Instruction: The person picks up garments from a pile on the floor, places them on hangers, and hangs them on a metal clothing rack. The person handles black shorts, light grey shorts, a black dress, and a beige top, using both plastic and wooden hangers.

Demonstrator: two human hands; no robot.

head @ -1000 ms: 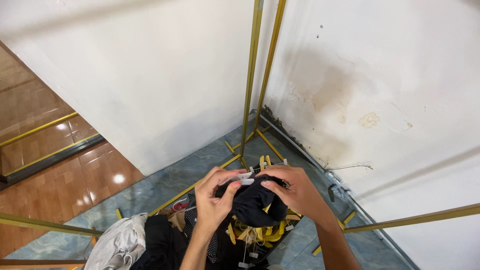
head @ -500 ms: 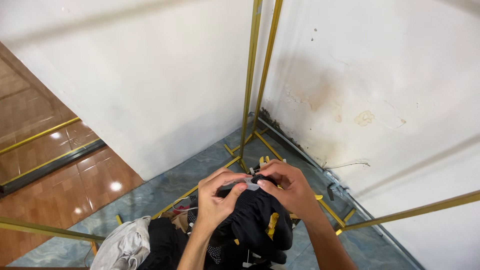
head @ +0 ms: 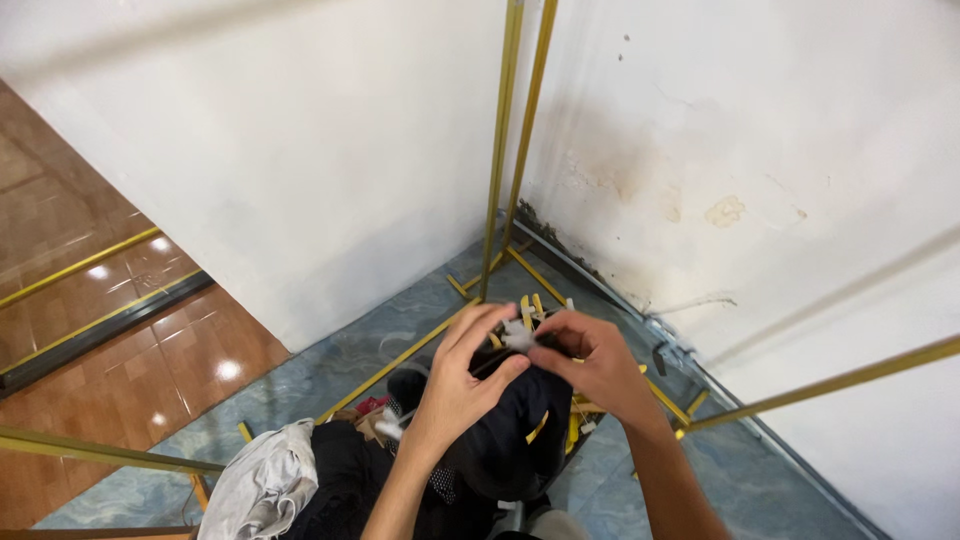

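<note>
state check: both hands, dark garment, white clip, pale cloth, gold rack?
left hand: closed on the dark garment
right hand: pinching the garment's top
dark garment: bunched, held up
white clip: between the fingertips; open or shut unclear
pale cloth: crumpled on pile
gold rack: upright

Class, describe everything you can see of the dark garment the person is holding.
The dark garment looks like soft navy or black cloth, bunched and hanging limp below both hands. The left hand grips its top edge from the near side; the right hand pinches the same edge beside a small white piece, perhaps a tag. A yellow strip shows against its front. It hangs over a clothes pile.
</note>
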